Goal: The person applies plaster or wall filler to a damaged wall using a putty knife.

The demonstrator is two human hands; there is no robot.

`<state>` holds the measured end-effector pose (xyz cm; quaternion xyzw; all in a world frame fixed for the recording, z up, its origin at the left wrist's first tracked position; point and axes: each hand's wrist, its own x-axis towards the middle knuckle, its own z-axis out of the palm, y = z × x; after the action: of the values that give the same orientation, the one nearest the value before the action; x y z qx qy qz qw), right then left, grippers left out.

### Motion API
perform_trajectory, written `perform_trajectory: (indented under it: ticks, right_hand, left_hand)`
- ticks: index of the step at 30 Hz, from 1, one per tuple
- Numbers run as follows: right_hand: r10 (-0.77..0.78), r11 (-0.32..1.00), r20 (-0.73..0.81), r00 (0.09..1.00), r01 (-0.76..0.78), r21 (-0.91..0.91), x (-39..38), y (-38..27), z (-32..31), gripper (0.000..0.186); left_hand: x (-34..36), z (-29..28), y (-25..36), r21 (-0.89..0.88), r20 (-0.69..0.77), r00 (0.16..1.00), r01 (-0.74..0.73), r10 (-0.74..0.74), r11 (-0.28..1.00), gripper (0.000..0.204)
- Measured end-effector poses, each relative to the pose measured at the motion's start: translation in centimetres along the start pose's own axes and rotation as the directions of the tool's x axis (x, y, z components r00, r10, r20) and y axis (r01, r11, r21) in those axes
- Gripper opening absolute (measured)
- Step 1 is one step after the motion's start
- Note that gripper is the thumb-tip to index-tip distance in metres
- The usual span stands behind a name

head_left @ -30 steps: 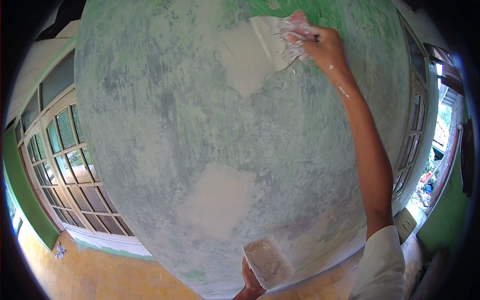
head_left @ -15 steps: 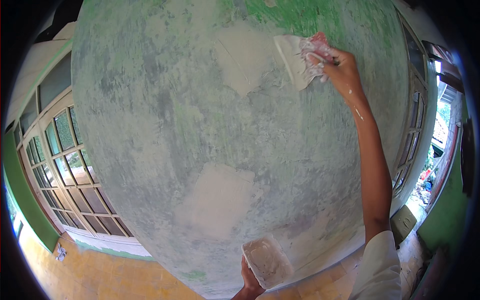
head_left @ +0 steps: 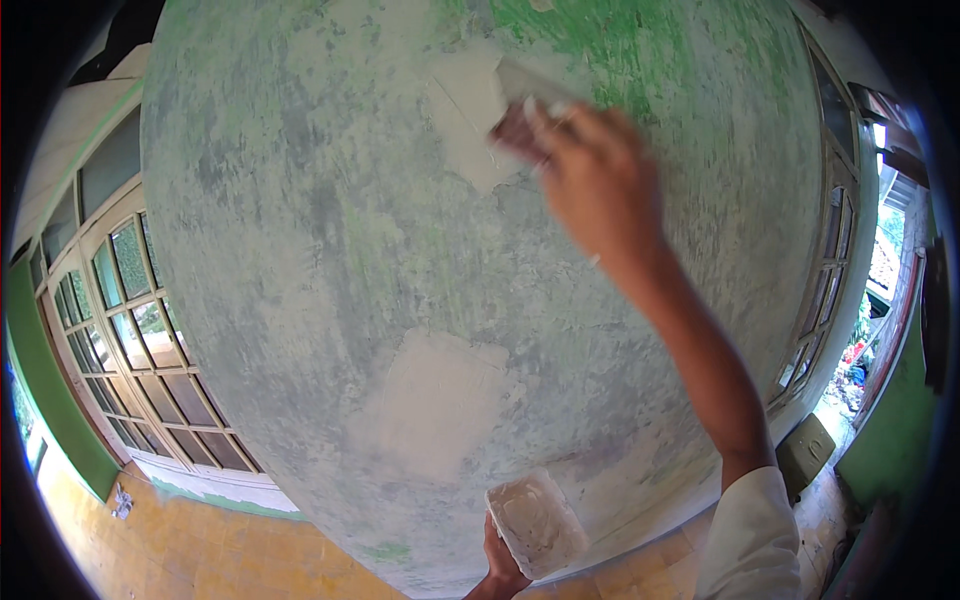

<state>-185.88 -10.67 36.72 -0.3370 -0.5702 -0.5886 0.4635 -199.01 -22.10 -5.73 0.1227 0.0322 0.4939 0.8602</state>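
High on the wall, my right hand (head_left: 605, 185) is closed around a putty spreader (head_left: 518, 133) with a dark red grip; motion blurs both. The spreader's pale blade lies over the right part of an upper whitish putty patch (head_left: 462, 115). At the bottom of the view, my left hand (head_left: 500, 560) grips a rectangular white tub (head_left: 568, 513) by its left side. Whitish putty (head_left: 535, 520) coats the inside of the tub, which is tilted so its open top shows. Another pale putty patch (head_left: 442, 400) is lower on the wall, above the tub.
The wall (head_left: 300, 250) is mottled grey and green, with brighter green paint (head_left: 610, 50) at the top. Paned doors (head_left: 140, 330) stand at left over a yellow tiled floor (head_left: 220, 545). At right are a window (head_left: 825, 250) and a greenish boxy object (head_left: 806, 455).
My right hand has swept left and slightly down with the spreader, from beside the upper patch onto it. The spreader has turned. My left hand and the tub have barely moved.
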Motion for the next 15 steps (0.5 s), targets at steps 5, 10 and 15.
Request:
perform_trajectory:
  ticks: [5,10,15]
  right_hand:
    - [-0.259,0.947,-0.002,0.966,0.254,0.194,-5.3,-4.9,-1.0,0.040]
    - [-0.201,0.840,0.162,0.966,0.085,0.536,-3.5,-4.7,-5.6,0.021]
    - [0.132,0.670,0.388,0.912,-0.371,0.643,3.6,-0.7,-2.8,0.020]
  left_hand:
    - [0.1,-0.6,-0.1,-0.035,-0.018,1.000,0.008,-0.009,0.999,0.067]
    - [-0.1,0.0,0.2,-0.005,0.017,1.000,-0.016,0.016,1.000,0.067]
    - [0.4,-1.4,-0.4,0.038,-0.013,1.000,0.014,-0.014,0.999,0.067]
